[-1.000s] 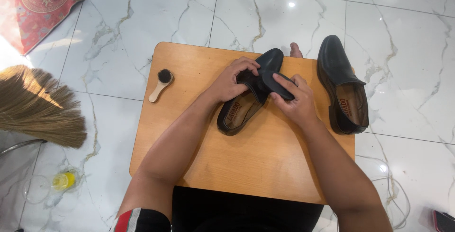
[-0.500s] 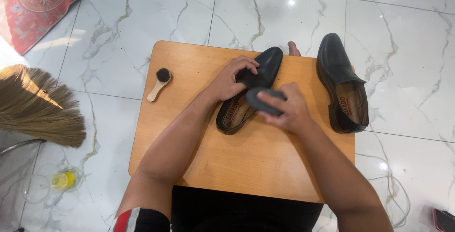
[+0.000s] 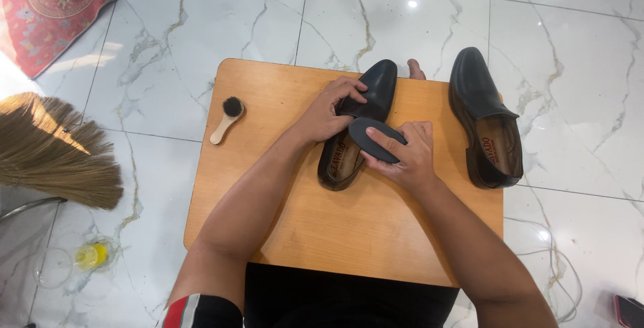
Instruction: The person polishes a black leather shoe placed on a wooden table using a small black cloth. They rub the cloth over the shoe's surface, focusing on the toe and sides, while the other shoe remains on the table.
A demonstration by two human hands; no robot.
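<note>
Left hand [image 3: 329, 110] clamps black shoe [image 3: 359, 120] at table [image 3: 302, 234] centre, right hand [image 3: 406, 157] grips dark oval brush [image 3: 372, 137] on its side; second shoe [image 3: 483, 117] at 3 o'clock looks untouched.

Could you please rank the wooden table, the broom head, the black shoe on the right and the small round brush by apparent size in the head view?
1. Wooden table
2. Broom head, partly cut off at the frame edge
3. Black shoe on the right
4. Small round brush

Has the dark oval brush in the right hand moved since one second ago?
Yes. The dark oval brush slid from over the shoe toward the person, down its right side, judged against the table edge.
</note>
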